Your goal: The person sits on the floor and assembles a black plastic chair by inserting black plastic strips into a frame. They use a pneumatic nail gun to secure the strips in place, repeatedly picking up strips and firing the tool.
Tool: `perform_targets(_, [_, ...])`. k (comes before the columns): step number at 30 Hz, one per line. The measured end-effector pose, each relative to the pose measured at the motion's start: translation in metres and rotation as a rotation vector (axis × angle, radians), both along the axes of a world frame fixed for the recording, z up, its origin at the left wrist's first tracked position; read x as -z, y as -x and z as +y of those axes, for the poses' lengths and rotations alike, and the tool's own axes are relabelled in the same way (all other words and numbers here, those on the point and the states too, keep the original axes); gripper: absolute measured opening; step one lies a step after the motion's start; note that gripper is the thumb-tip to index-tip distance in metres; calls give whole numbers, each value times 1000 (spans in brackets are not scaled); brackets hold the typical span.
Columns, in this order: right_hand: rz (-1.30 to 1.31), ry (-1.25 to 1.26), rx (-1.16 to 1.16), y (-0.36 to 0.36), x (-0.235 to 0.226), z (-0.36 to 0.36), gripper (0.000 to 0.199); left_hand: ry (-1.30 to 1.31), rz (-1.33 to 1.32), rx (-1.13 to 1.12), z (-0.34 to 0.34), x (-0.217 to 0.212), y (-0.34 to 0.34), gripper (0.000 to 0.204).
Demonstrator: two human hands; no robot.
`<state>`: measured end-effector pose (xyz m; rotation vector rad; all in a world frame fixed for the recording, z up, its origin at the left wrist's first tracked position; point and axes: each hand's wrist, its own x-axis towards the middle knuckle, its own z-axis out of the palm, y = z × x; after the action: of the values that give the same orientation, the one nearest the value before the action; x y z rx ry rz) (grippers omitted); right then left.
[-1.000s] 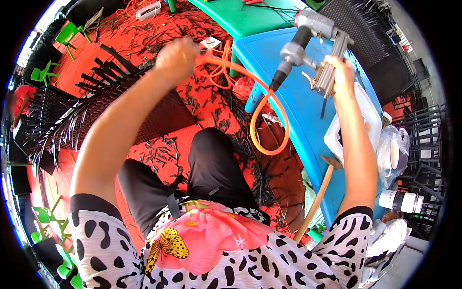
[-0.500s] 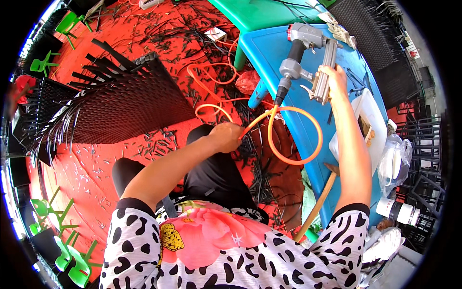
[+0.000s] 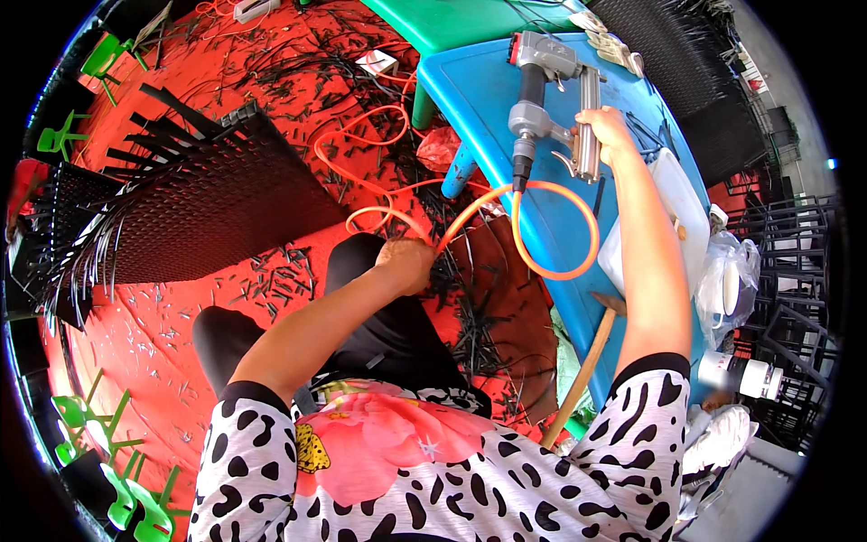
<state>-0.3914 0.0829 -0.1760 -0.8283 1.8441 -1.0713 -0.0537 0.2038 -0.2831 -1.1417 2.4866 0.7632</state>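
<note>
The right hand (image 3: 603,126) has its grip wrapped round the handle of a grey metal pneumatic nail gun (image 3: 545,99), which hangs just above the blue plastic counter (image 3: 492,99). From the gun's base an orange air hose (image 3: 551,226) curls in a loop over the counter's edge and runs down to the left hand (image 3: 406,264), whose grip is closed on the hose just above the person's knee. From where I stand, the thing to get right is the slack: feed the hose through the left grip so the loop opens out rather than kinks, and keep it off the black plastic offcuts (image 3: 470,316) littering the red floor (image 3: 163,316). The gun wants a firm, level hold, muzzle away from the legs, while the hose is sorted. A wooden-handled hammer (image 3: 587,361) leans against the counter near the right elbow.
</note>
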Motion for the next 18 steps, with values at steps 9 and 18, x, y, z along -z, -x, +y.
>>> perform_targets(9, [585,-153,-42,18,25,-7,47,208,561,-304,-7,7,-1,42])
perform_targets(18, [1183,-44,-281,-31,-30,26,47,174,684,-253,-4,3,-8,44])
